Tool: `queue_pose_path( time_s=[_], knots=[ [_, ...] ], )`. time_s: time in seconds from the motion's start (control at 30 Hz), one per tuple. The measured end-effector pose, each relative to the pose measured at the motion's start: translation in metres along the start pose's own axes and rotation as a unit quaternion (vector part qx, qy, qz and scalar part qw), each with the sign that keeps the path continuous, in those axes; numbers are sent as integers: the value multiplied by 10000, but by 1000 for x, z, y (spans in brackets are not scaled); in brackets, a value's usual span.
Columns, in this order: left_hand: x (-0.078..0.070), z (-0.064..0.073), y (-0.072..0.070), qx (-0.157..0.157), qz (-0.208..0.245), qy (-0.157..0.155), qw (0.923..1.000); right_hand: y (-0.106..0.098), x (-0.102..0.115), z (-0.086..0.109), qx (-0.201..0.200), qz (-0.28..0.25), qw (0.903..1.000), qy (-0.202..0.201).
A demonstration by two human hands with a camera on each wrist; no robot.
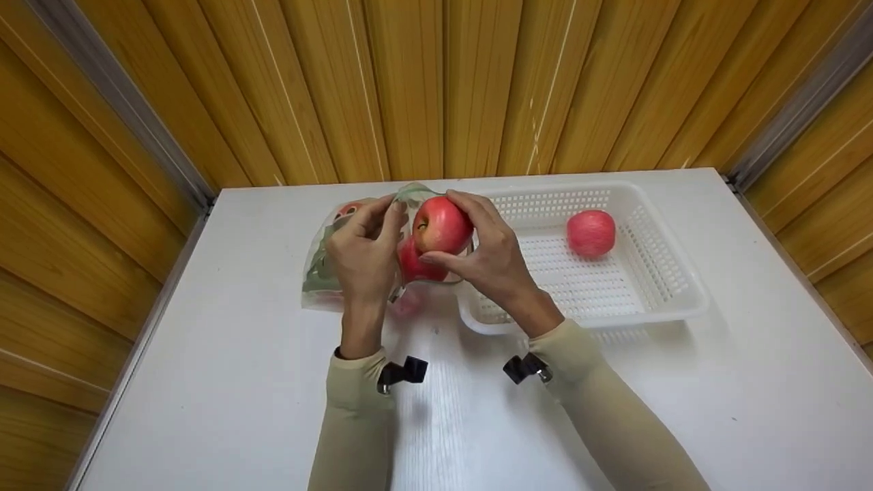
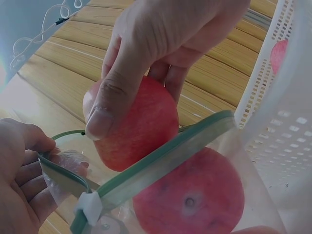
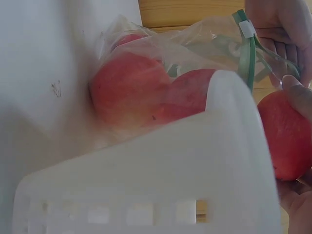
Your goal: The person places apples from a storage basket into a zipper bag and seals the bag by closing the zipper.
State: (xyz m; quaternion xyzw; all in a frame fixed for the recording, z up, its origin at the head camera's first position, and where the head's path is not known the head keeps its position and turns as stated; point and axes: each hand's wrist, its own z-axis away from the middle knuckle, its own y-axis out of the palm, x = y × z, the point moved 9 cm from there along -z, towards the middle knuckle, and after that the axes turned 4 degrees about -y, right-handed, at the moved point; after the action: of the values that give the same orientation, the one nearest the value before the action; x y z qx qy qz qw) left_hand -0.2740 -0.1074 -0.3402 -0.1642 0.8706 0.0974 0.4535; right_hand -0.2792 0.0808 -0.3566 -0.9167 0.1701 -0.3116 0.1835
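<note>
A clear zip bag (image 1: 320,273) with a green seal and a white slider (image 2: 90,208) lies on the table, several red apples inside it. My left hand (image 1: 365,256) pinches the edge of its mouth between thumb and fingers. In my right hand (image 1: 494,252) is a red apple (image 1: 442,225), gripped between thumb and fingers at the bag's opening. Just below it, another apple (image 2: 190,195) shows through the plastic in the left wrist view. In the right wrist view, bagged apples (image 3: 129,87) rest beside the basket wall.
To the right stands a white perforated plastic basket (image 1: 689,293) with one apple (image 1: 590,233) in it. Its near-left rim lies under my right wrist. The white table (image 1: 239,382) meets a yellow wood-patterned wall (image 1: 477,88) at the back.
</note>
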Motion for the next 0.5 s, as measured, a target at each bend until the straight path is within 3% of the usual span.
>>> queue_pose_path(
  time_s=[0.33, 0.5],
  knots=[
    [-3, 0, -1, -56, -65, 175, 9998, 15, 15, -11, 413, 636, 9959, -495],
    [-4, 0, -1, -89, -15, 192, 9998, 20, 17, -13, 412, 742, 9944, -623]
  ],
)
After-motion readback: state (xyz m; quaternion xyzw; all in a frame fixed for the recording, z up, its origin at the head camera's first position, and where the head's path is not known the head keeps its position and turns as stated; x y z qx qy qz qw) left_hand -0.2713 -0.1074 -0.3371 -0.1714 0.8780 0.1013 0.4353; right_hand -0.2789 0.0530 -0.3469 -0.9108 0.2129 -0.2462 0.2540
